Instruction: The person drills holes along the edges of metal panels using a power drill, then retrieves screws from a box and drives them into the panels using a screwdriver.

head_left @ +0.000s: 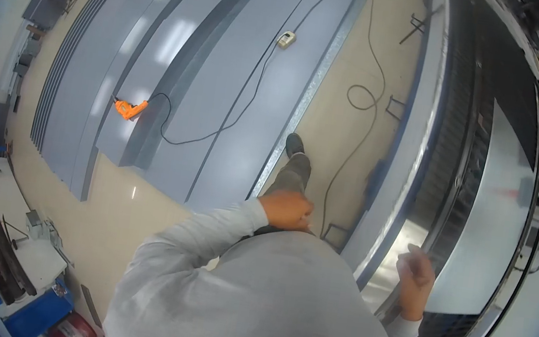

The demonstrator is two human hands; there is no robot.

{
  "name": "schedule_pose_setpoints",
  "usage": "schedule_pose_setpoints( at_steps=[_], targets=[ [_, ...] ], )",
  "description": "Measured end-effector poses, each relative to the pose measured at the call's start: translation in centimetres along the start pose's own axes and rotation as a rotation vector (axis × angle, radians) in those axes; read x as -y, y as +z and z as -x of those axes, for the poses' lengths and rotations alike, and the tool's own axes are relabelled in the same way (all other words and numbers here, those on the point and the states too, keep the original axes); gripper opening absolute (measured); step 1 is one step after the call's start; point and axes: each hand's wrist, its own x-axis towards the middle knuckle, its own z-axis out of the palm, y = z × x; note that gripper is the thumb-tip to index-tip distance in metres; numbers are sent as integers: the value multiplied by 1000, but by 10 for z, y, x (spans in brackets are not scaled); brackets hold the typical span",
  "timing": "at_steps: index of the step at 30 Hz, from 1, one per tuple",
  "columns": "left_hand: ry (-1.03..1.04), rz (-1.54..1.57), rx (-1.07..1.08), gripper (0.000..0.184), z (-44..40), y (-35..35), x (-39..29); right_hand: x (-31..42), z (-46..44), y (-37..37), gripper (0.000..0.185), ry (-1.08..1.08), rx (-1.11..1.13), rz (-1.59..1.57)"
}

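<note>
My left hand (287, 210) is in front of my body, above the walkway and my leg. Its fingers are curled closed, and what they hold, if anything, is too small to make out. To the right, my right hand (415, 280) is raised beside the long machine bed (404, 239). The fingers are loosely bent and a little apart, with nothing visible in them. An orange power drill (130, 109) lies on the grey metal panels (253, 90), away from both hands. Its dark cord runs across them to a small pale socket box (286, 40).
A cable (376, 107) loops along the floor between the panels and the machine. A pale sheet (488, 227) lies on the machine's right side. White tables (21, 216), a blue bin (39, 315) and a red drum (73, 332) are at lower left.
</note>
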Motion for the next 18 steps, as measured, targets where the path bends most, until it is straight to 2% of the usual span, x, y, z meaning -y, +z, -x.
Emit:
schedule_pose_setpoints(
  at_steps=[2, 3, 4, 6, 8, 10, 12, 16, 18],
  targets=[
    [-16, -38, -139, 39, -63, -27, 44, -13, -50, 2, 41, 102, 10, 66],
    [-15, -54, -207, 39, -95, -42, 62, -7, -75, 3, 41, 7, 107, 414],
    [-51, -112, -246, 39, -122, -63, 74, 1, -96, 10, 41, 212, 211, 286],
    [-135, -222, -304, 40, -163, -105, 94, 2, -132, 14, 44, 244, 441, 485],
    [-148, -134, -257, 41, -194, -151, 108, 5, -170, 13, 48, 207, 566, 612],
    [-153, -121, -271, 42, -211, -178, 118, 17, -219, 22, 50, 342, 493, 461],
    [-188, -94, -287, 43, -219, -202, 130, 35, -271, 29, 49, 191, 469, 630],
    [-380, -61, -365, 42, -204, -233, 149, 59, -365, 43, 48, 207, 561, 363],
    [-510, -33, -377, 41, -198, -238, 159, 48, -417, 54, 49, 96, 614, 477]
  ],
)
